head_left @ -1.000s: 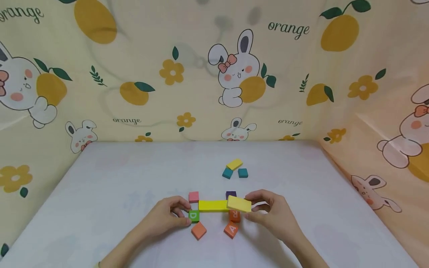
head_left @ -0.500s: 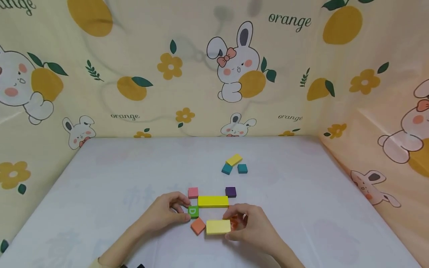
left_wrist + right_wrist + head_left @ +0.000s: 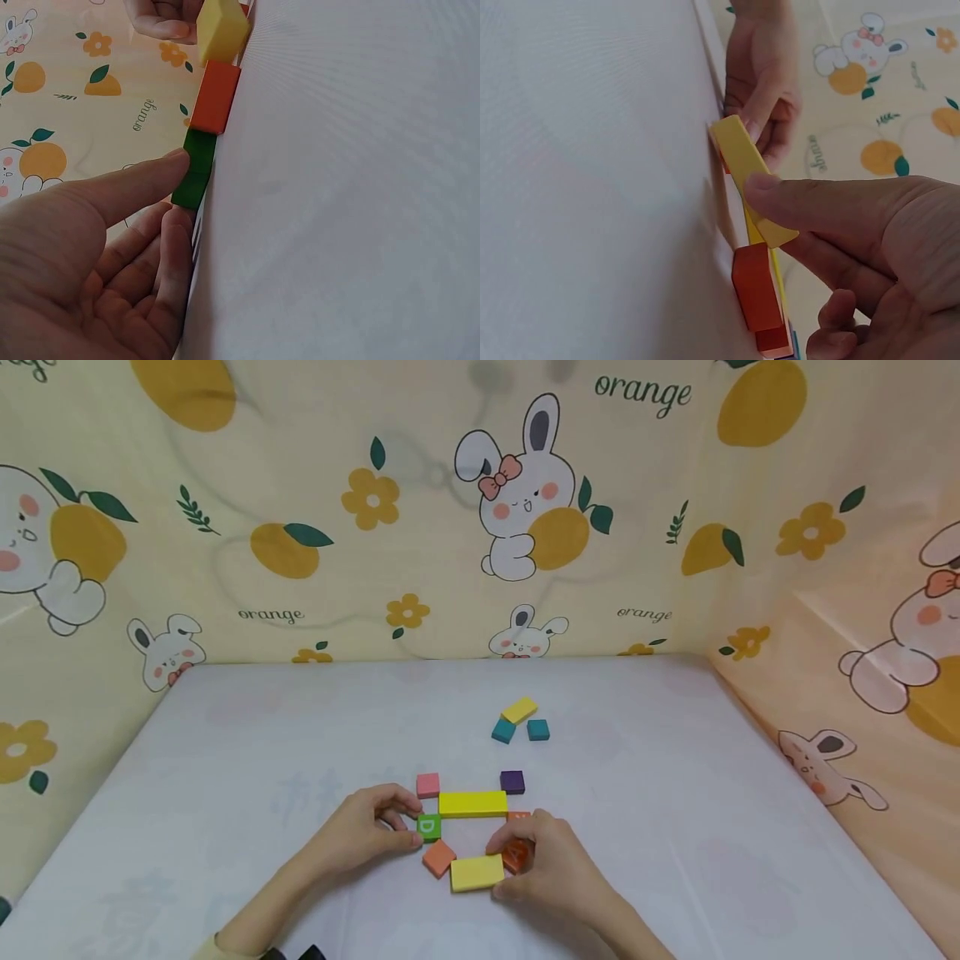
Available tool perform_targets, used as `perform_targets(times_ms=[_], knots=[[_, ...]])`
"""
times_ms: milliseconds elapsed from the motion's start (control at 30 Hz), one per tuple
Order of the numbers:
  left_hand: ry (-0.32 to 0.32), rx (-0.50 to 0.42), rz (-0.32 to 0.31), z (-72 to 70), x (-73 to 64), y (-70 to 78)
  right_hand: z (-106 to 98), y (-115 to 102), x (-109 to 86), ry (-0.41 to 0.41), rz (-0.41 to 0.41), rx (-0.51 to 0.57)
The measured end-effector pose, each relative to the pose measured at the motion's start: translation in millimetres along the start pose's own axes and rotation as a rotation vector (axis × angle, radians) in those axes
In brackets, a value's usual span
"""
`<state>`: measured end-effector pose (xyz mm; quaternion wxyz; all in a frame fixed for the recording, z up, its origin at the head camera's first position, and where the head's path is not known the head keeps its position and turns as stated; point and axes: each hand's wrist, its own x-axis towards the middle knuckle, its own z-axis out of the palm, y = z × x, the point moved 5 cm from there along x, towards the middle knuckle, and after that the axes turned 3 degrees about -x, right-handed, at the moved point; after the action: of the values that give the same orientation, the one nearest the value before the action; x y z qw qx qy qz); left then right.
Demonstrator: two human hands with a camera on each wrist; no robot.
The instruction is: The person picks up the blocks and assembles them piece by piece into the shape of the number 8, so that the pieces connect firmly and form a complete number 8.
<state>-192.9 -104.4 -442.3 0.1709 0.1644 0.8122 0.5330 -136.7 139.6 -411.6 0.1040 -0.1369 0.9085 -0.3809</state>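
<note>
My right hand [image 3: 551, 872] pinches a pale yellow rectangular block [image 3: 476, 873] by its right end, close over the table at the near side of a ring of blocks. In the right wrist view the thumb lies on this yellow block [image 3: 739, 154], which tilts. Between thumb and fingertips my left hand [image 3: 363, 831] holds a green block [image 3: 429, 827] marked D at the ring's left side. An orange block [image 3: 438, 859] stands turned beside the green one. Under the right fingers an orange-red block [image 3: 515, 857] is partly hidden. A bright yellow long block [image 3: 472, 804] lies across the middle.
A pink block [image 3: 427, 785] and a purple block [image 3: 512, 782] sit at the long block's far corners. Farther back lie a small yellow block [image 3: 519, 710] and two teal blocks [image 3: 538, 730]. Patterned cloth [image 3: 420, 552] walls the white table [image 3: 660, 777].
My right hand has brought the pale yellow block from above the long block's right end down and left to the near side. The left hand stays at the green block. The view tilts slightly down.
</note>
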Motion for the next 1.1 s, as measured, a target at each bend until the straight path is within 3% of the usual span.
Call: perform_targets(times_ms=[400, 1100], knots=[[0.000, 0.002, 0.006, 0.7, -0.6, -1.3, 5.0, -4.5, 2.4, 0.000, -0.071, -0.047], [-0.005, 0.025, -0.006, 0.9, 1.6, -2.8, 1.7, -0.3, 1.7, 0.046, -0.073, -0.020]])
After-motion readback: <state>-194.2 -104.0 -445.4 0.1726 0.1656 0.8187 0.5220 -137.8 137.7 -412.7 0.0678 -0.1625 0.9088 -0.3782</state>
